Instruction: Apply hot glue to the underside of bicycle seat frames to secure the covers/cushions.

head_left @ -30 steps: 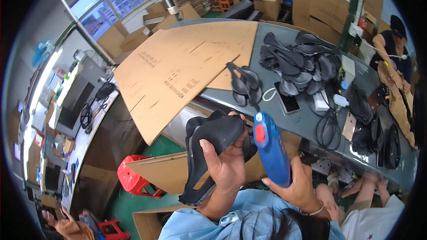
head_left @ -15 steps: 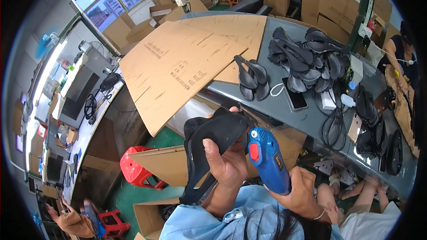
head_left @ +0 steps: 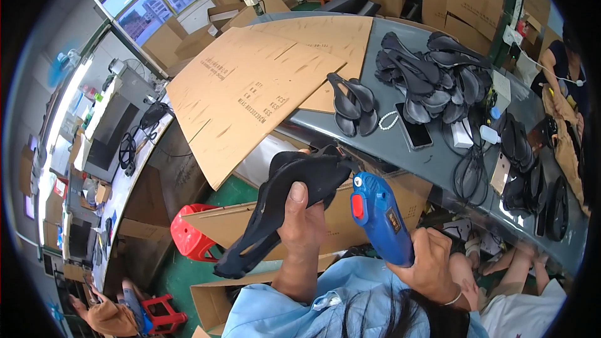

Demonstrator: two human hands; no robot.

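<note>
My left hand (head_left: 302,222) grips a black saddle-shaped part (head_left: 282,203), holding it up in front of me with its narrow end pointing down to the left. My right hand (head_left: 432,263) holds a blue glue gun (head_left: 380,218) with a red trigger, its nozzle up against the wide end of the black part. Both hands are raised above the near edge of the grey table (head_left: 400,150).
Large cardboard sheets (head_left: 250,87) cover the table's left. A pair of black parts (head_left: 352,105), a bigger heap (head_left: 432,75), a phone (head_left: 414,134) and cables lie on it. A red stool (head_left: 194,238) and open boxes stand below. Other people work at right and lower left.
The view has shifted slightly. Both hands have stayed together; the glue gun has moved closer to the black part's wide end.
</note>
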